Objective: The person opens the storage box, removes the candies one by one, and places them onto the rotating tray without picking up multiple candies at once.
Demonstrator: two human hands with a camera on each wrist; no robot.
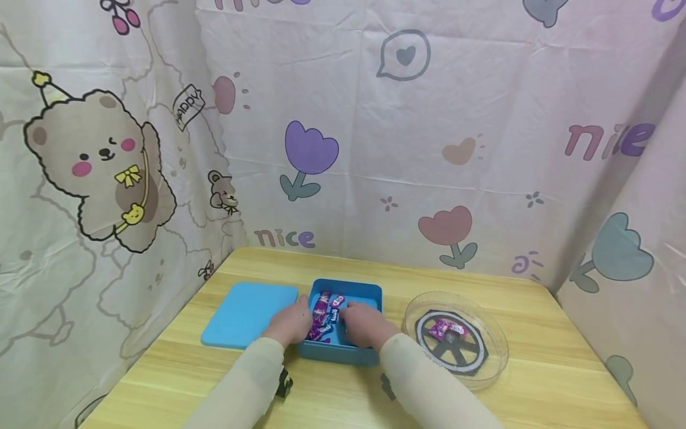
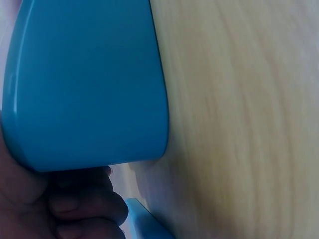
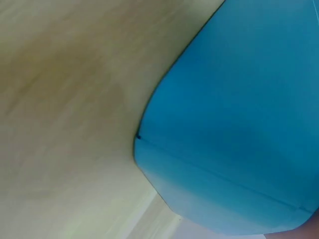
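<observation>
Two hands are in on the blue box (image 1: 340, 356), which sits upright on the wooden surface (image 1: 332, 396), open at the top. The left grip (image 1: 292, 322) has the box by its left end, fingers curled tight against the outside wall; the left wrist view shows that clasp up close. Over on the other side, the right grip (image 1: 367, 325) dips in across the right wall, fingertips down near the small wrapped packets (image 1: 321, 305), purple ones and blue ones bunched along the left half of the floor. Is it pinching one? The fingertips are hard to make out from here, so I can't tell, and the right wrist view gives mostly blue wall.

Just left of the box, a flat light-blue lid (image 1: 249, 313) lies on the surface, beside the left grip. Out to the right, past the right forearm, there's a round clear dish (image 1: 501, 354), a dark spoked wheel shape (image 1: 455, 356) showing within its rim, and a purple-pink packet (image 1: 440, 328) over the spokes.
</observation>
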